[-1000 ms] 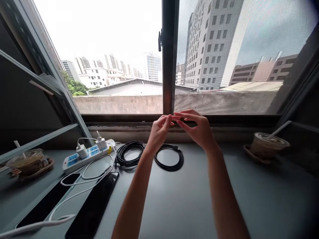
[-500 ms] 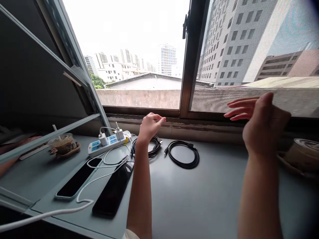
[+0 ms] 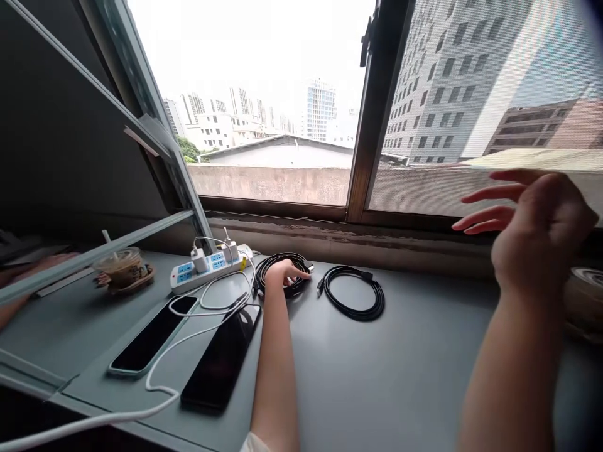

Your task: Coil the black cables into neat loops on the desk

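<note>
My left hand [image 3: 281,274] reaches down onto a coiled black cable [image 3: 301,258] by the window wall. Its thumb stretches to the right, apart from the fingers, which dip into the coil and are partly hidden. I cannot see the fingers closed around the cable. A second coiled black cable [image 3: 357,312] lies flat just to the right, touched by neither hand. My right hand [image 3: 541,226] is raised at the right, holding nothing, fingers loosely spread in front of the window.
A white power strip [image 3: 211,269] with chargers stands left of the coils. Two phones, one pale-cased [image 3: 153,339] and one black [image 3: 221,361], lie near white charging cables [image 3: 164,351]. Drink cups stand at left [image 3: 122,267] and right [image 3: 584,295]. Another person's arm [image 3: 42,270] shows at far left.
My left hand has come down from above the left coil onto it. My right hand has shifted right in view, fingers still apart. The view has turned slightly.
</note>
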Tool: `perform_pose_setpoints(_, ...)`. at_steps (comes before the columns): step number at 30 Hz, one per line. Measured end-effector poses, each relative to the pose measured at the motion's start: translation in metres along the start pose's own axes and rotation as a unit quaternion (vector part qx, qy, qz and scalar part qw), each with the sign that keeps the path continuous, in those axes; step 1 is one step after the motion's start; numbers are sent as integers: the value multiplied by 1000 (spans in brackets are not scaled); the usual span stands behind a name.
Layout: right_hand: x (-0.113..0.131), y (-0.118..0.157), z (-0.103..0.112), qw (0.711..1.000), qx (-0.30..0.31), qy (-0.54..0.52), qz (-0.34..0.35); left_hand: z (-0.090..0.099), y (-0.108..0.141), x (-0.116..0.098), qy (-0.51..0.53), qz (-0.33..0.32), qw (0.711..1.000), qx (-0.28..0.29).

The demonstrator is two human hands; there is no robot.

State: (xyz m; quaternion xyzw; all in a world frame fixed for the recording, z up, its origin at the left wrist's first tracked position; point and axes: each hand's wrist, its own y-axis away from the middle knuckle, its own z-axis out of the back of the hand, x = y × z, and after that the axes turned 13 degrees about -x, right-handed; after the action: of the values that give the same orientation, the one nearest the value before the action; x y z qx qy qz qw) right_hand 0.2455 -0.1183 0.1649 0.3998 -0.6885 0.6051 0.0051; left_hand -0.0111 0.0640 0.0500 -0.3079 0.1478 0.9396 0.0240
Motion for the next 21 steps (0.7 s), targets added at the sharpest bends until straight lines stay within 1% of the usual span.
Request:
perform_pose_setpoints(4,5,2,-3,1000,-14,4,-2,-8,-3,0,-12,-11,1000,4)
perform_pose_setpoints(7,6,4,-5,1000,-11,10,-9,-6,1,-1,0,-10,1000,-23)
perform_pose_setpoints(10,7,4,-6,1000,-2,6,-23,2,9,-2,42,-5,996,-77)
perform_pose_setpoints(13,8,5,-6,999,4,5,-35,14,19,-3,104,-3,980,-168)
perform_pose_setpoints(15,9,6,-6,999,10,6,-42,24,25,-4,152,-6,956,-250)
perform_pose_setpoints(16,10,7,-5,999,11,5,-44,29,29,-5,179,-8,938,-296)
perform_pose_setpoints(18,12,8,-5,998,27,2,-55,41,37,-9,239,-16,890,-387)
perform_pose_setpoints(19,13,8,-5,997,39,-1,-63,46,41,-12,273,-22,863,-424)
perform_pose_setpoints(21,14,10,-6,994,71,-1,-78,54,52,-21,342,-41,814,-467)
